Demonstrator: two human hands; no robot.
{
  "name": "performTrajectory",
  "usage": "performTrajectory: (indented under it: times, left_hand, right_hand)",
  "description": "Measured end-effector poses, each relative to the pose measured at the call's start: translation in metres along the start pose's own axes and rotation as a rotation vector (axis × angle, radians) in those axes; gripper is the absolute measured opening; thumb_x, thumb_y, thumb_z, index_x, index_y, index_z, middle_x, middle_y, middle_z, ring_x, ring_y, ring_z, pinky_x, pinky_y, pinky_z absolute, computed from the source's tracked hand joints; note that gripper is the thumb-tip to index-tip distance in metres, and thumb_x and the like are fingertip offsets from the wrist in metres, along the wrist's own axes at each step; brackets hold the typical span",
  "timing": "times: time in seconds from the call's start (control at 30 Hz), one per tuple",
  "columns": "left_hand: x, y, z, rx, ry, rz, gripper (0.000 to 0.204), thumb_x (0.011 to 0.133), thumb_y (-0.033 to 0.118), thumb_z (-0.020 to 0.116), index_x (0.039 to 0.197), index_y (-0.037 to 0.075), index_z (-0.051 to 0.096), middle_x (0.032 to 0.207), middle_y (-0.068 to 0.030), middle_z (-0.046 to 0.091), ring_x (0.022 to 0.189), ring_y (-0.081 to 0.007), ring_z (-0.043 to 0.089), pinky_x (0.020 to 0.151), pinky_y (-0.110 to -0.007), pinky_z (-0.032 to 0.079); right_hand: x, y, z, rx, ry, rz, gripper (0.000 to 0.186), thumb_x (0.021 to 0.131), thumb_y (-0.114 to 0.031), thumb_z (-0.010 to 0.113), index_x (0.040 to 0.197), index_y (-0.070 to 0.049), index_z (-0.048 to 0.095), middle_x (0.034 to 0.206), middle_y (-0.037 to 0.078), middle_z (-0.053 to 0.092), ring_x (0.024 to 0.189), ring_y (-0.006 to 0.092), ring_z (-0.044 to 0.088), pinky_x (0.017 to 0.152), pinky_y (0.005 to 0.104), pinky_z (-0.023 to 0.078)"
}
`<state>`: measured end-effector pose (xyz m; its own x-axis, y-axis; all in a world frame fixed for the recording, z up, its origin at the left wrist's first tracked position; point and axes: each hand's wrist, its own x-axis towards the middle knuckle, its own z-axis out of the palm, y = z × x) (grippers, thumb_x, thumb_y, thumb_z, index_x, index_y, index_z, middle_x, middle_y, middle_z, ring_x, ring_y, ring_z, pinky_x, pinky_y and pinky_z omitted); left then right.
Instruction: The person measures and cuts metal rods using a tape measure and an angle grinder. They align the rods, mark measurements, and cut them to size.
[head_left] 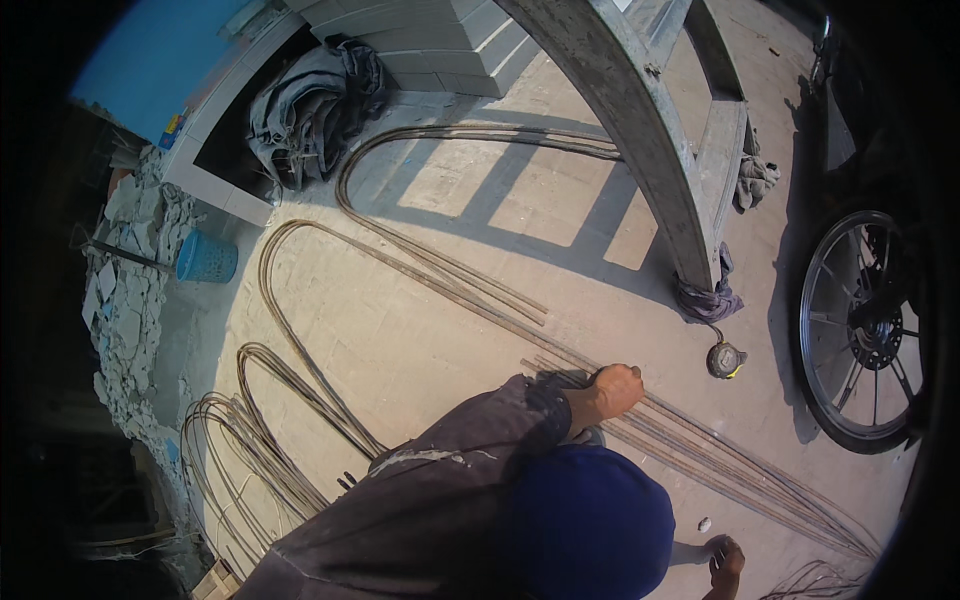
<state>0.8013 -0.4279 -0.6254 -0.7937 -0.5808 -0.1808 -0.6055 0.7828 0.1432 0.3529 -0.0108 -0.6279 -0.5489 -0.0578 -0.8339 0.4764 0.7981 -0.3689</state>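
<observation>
Head view, the only one. The person's left hand (615,388), at the end of a dark grey-brown sleeve (450,480) flecked with pale spatter, sits as a fist on the near end of the bundle of long, thin, rusty steel rods (720,460). The fingers are curled tight together and appear to be closed round the rods. That bundle lies flat on the pale paved ground (420,350) and runs from the fist toward the lower right. The right hand (725,565) is low at the bottom edge, near the ground and well apart from the left. Whether its fingers are spread or closed cannot be told. A small white pebble (703,524) lies just beside it. A rounded dark blue cloth form (590,525) fills the space between the two hands. More rods, bent into long hairpin loops (400,250), lie across the paving to the left, with a coil of thinner wire (240,450) at lower left. A round grey and yellow tape measure (725,360) rests near the left hand, beside a purple-grey rag (705,298) at the foot of a grey metal frame (650,130). A spoked black motorcycle wheel (860,330) stands at right. A blue plastic basket (207,258) sits by a heap of pale rubble (130,300), and a bundle of grey cloth (310,100) lies at upper left.
</observation>
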Motion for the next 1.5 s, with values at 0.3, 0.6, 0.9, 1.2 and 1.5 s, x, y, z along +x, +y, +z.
performTrajectory:
  times: [0.3, 0.6, 0.9, 1.2, 1.5]
  left_hand:
    - [0.001, -0.012, -0.037, 0.029, -0.223, 0.099, 0.02, 0.086, 0.011, 0.067, 0.103, 0.0, 0.073, 0.108, -0.0196, 0.07, 0.095, -0.0322, 0.076, 0.081, -0.039, 0.061]
    - [0.005, -0.014, -0.034, 0.142, -0.177, 0.117, 0.016, 0.086, 0.005, 0.064, 0.101, 0.007, 0.069, 0.104, -0.0139, 0.07, 0.089, -0.0334, 0.075, 0.077, -0.044, 0.061]
    - [0.029, -0.046, -0.005, 0.246, -0.24, 0.258, 0.015, 0.091, 0.011, 0.066, 0.104, 0.005, 0.065, 0.107, -0.0191, 0.07, 0.093, -0.0429, 0.072, 0.083, -0.05, 0.059]
    - [0.085, -0.017, 0.006, 0.353, -0.471, 0.476, 0.031, 0.087, 0.025, 0.074, 0.105, 0.001, 0.067, 0.101, -0.0229, 0.074, 0.095, -0.0433, 0.073, 0.084, -0.051, 0.06]
    - [0.08, 0.032, -0.023, 0.533, -0.66, 0.609, 0.029, 0.091, 0.025, 0.069, 0.108, 0.001, 0.068, 0.102, -0.0219, 0.074, 0.096, -0.0415, 0.074, 0.085, -0.05, 0.06]
  right_hand:
    - [-0.017, -0.129, 0.13, -0.456, -0.13, -0.702, 0.023, 0.096, -0.022, 0.064, 0.086, -0.002, 0.07, 0.069, 0.007, 0.067, 0.061, 0.0131, 0.06, 0.06, 0.0326, 0.048]
    - [-0.067, -0.228, 0.237, -0.638, -0.061, -0.856, 0.022, 0.087, -0.02, 0.06, 0.1, -0.012, 0.075, 0.104, 0.018, 0.077, 0.102, 0.0359, 0.072, 0.09, 0.0452, 0.056]
    - [-0.117, -0.176, 0.119, -0.717, 0.154, -0.844, 0.027, 0.09, -0.023, 0.06, 0.109, -0.013, 0.076, 0.111, 0.016, 0.076, 0.107, 0.036, 0.071, 0.093, 0.0473, 0.056]
    - [-0.297, 0.169, 0.045, 0.091, 0.878, -0.452, 0.021, 0.095, -0.019, 0.065, 0.107, -0.003, 0.07, 0.094, 0.02, 0.073, 0.092, 0.0407, 0.07, 0.081, 0.049, 0.054]
    - [-0.511, 0.37, 0.25, 0.178, 1.14, 0.376, 0.015, 0.093, -0.014, 0.064, 0.103, -0.005, 0.07, 0.099, 0.018, 0.072, 0.093, 0.0398, 0.07, 0.081, 0.0471, 0.054]
